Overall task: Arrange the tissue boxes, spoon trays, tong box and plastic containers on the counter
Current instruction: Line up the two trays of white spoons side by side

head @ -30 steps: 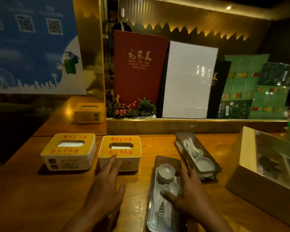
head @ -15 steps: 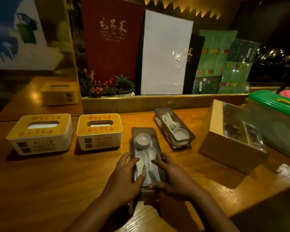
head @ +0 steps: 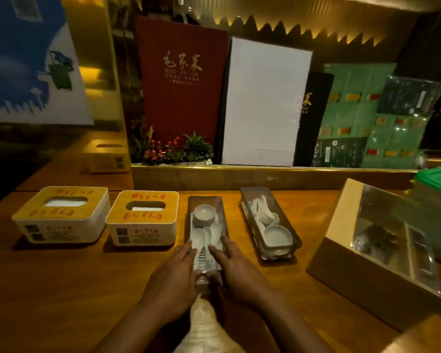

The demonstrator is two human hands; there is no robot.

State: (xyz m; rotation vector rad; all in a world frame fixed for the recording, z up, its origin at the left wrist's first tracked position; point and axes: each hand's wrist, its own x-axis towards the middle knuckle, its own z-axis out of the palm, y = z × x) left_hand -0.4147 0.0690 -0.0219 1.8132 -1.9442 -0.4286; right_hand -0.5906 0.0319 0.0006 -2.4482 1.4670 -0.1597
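- Dim amber light falls across the wooden counter, with a red menu board and a white panel standing at the upper centre of the frame.
- My left hand and right hand clasp the near end of a spoon tray at centre frame, fingers pressed flat along both its long sides.
- White spoons and a small bowl lie inside it.
- Two tissue boxes sit side by side at left, the nearer just beside the tray.
- A second spoon tray lies angled at right, apart from mine.
- The clear-lidded tong box fills the lower right; a green-lidded plastic container sits behind it at the right edge.
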